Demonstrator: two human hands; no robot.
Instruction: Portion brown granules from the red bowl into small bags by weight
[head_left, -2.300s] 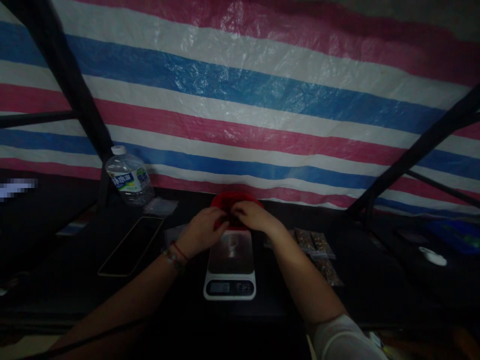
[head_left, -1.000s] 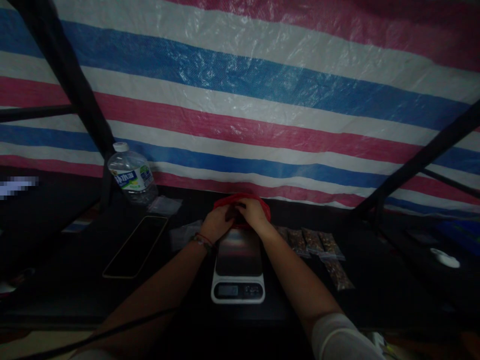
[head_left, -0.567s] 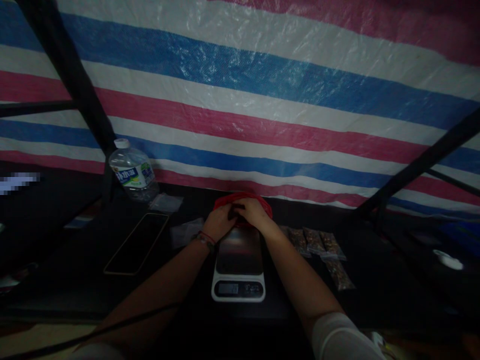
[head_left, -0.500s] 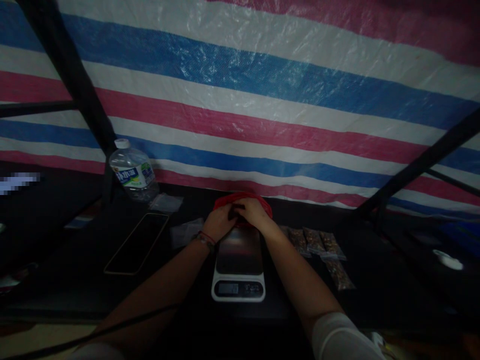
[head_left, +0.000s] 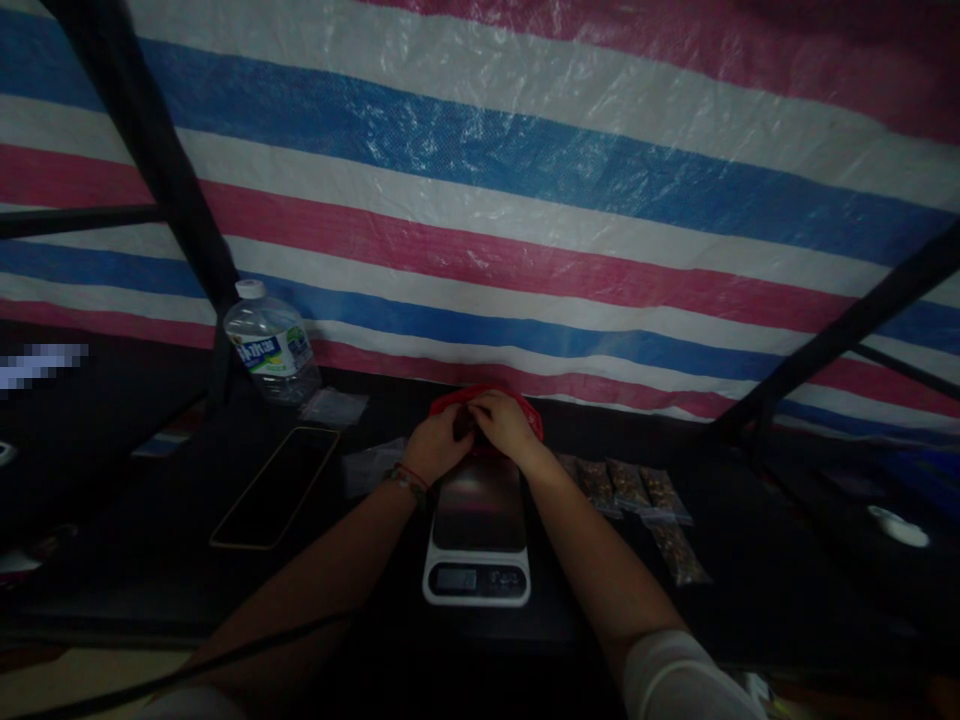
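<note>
My left hand (head_left: 441, 442) and my right hand (head_left: 504, 424) meet over a red bag or bowl (head_left: 531, 410) just behind the scale. The fingers of both are bent inward and close together at its opening; what lies between them is dark and too small to make out. A white kitchen scale (head_left: 480, 510) with a metal plate and a small display stands below my wrists. Filled clear bags (head_left: 630, 484) of brown bits lie to the right of my right forearm. Empty-looking clear bags (head_left: 367, 468) are beside my left wrist.
A dark phone (head_left: 277, 488) lies at the left, with a clear plastic bottle (head_left: 271, 345) behind it and another clear bag (head_left: 334, 406) nearby. Black frame bars slant up on both sides. A striped sheet (head_left: 525, 240) hangs behind the black table (head_left: 150, 560).
My hands stay over the red item, with only slight shifts of the fingers. The whole view has moved a little.
</note>
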